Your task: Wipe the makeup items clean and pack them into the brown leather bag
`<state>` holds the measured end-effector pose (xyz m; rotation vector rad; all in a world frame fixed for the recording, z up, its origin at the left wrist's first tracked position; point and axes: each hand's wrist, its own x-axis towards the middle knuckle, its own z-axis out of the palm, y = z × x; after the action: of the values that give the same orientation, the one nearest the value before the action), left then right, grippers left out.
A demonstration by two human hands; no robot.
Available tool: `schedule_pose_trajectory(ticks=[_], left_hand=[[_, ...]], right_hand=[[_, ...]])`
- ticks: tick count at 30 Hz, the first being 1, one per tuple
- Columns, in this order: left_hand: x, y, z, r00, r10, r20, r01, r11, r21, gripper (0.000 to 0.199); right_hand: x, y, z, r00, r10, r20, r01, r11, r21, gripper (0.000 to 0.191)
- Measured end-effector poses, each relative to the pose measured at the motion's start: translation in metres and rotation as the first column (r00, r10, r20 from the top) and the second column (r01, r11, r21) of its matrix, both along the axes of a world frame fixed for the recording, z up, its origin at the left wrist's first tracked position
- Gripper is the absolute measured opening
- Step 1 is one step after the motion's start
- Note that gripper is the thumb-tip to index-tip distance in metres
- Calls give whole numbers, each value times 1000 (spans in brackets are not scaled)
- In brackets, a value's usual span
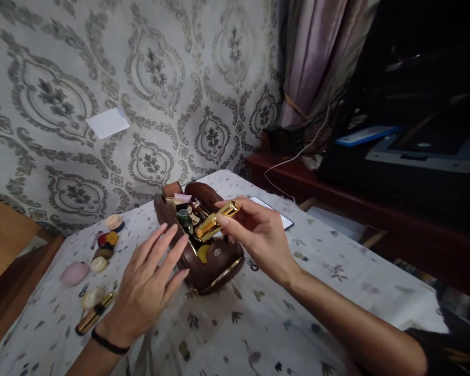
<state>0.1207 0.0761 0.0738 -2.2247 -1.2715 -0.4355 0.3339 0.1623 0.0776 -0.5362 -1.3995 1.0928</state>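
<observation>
A brown bag (219, 263) lies unzipped on the patterned cloth, with several small cosmetic items inside, among them a dark green round item (183, 214) and a yellow one (202, 254). Over its opening, my right hand (258, 235) pinches a shiny gold tube (215, 220) between thumb and fingers, tilted up to the right. My left hand (152, 271) is at the bag's left side, fingers spread and holding nothing; whether the fingertips touch the bag I cannot tell.
Left of the bag lie several jars, a pink egg-shaped item (74, 273) and a gold-and-black tube (94, 314). A phone (285, 219) rests behind my right hand. At the right stands a dark red desk (290, 175) with a white cable.
</observation>
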Motion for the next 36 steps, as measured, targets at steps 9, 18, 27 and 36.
schedule_pose_trajectory(ticks=[9, 18, 27, 36], left_hand=[[-1, 7, -16, 987, -51, 151, 61, 996, -65, 47], [-4, 10, -28, 964, -77, 254, 88, 996, -32, 62], [-2, 12, -32, 954, -85, 287, 88, 996, 1, 62], [-1, 7, -33, 947, -72, 314, 82, 996, -20, 51]], right_hand=[[19, 36, -19, 962, -144, 230, 105, 979, 172, 17], [23, 39, -15, 949, -84, 303, 36, 986, 162, 18], [-5, 46, 3, 863, 124, 489, -246, 950, 194, 14], [-17, 48, 11, 666, 86, 741, -319, 931, 180, 9]])
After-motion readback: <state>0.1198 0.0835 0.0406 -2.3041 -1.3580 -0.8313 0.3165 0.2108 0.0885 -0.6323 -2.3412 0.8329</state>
